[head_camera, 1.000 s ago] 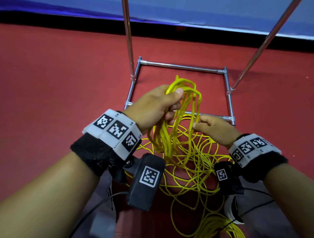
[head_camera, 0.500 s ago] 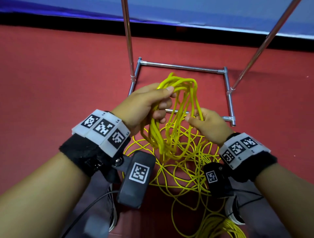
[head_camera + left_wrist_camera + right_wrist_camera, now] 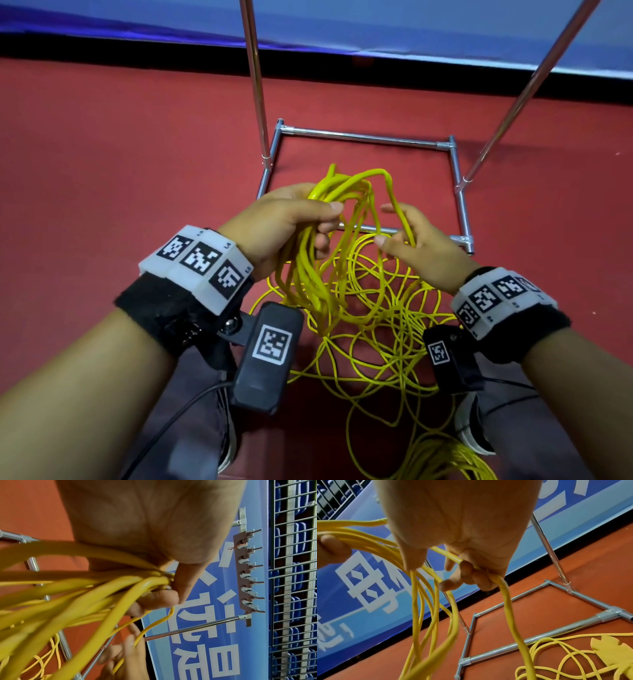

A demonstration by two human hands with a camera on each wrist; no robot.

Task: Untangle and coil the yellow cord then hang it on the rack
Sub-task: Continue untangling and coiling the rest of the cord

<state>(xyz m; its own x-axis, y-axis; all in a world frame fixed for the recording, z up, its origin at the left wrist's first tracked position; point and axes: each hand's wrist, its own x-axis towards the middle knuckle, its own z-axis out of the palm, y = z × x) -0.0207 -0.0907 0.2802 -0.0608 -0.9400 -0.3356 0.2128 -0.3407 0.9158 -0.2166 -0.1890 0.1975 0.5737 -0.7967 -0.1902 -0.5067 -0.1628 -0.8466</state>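
Note:
The yellow cord (image 3: 373, 329) lies mostly as a loose tangle on the red floor. My left hand (image 3: 301, 219) grips a bundle of several gathered loops (image 3: 109, 586) raised above the tangle, thumb on top. My right hand (image 3: 421, 243), just to the right, has its fingers curled round one strand (image 3: 506, 599) that arches over from the top of the bundle. The rack's hook bar (image 3: 247, 573) stands high on two metal poles (image 3: 255, 85); its hooks carry nothing.
The rack's square metal base (image 3: 363, 137) lies on the floor right behind my hands. A blue banner (image 3: 368, 582) runs along the back, with wire fencing (image 3: 295, 588) behind it. A flat yellow leaf-shaped piece (image 3: 614, 654) lies by the cord. My shoes show below.
Both hands shifted slightly left and up. The right hand has drawn one strand out to the right of the bundle, opening a separate loop; the left hand keeps its grip.

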